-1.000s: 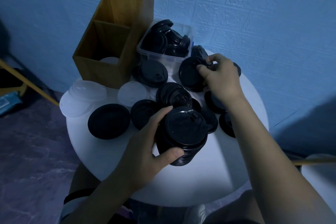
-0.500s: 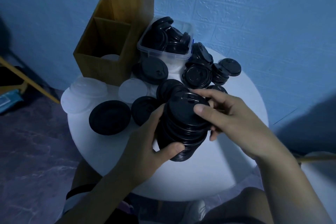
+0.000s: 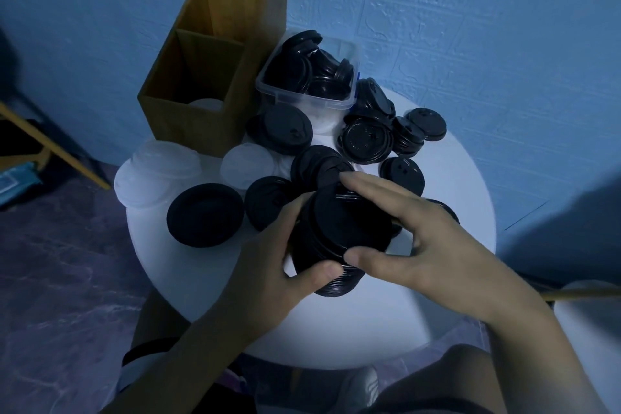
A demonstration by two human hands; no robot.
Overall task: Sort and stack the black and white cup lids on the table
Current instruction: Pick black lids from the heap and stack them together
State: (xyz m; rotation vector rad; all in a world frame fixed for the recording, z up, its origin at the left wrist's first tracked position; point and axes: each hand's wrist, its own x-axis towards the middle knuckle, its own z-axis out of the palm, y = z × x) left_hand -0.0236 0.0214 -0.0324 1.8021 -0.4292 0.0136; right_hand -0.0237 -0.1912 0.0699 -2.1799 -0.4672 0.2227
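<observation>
My left hand [image 3: 268, 265] grips a tall stack of black lids [image 3: 332, 239] above the round white table [image 3: 386, 329], thumb at its front. My right hand [image 3: 413, 239] lies over the top of that stack, fingers across the top lid and thumb pinching its near rim. Loose black lids [image 3: 205, 215] lie left of the stack, and several more black lids [image 3: 366, 141] are piled behind it. White lids [image 3: 161, 171] sit at the table's left edge, with another white lid [image 3: 245, 165] nearer the middle.
A clear plastic tub [image 3: 309, 97] full of black lids stands at the back by the blue wall. Left of it stands a two-compartment wooden box [image 3: 191, 101] with a white lid inside. My knees and a shoe show below the table's front edge.
My right hand brought a black lid from the back pile onto the stack and now covers its top, thumb moved to the near rim. My left hand has kept hold of the stack.
</observation>
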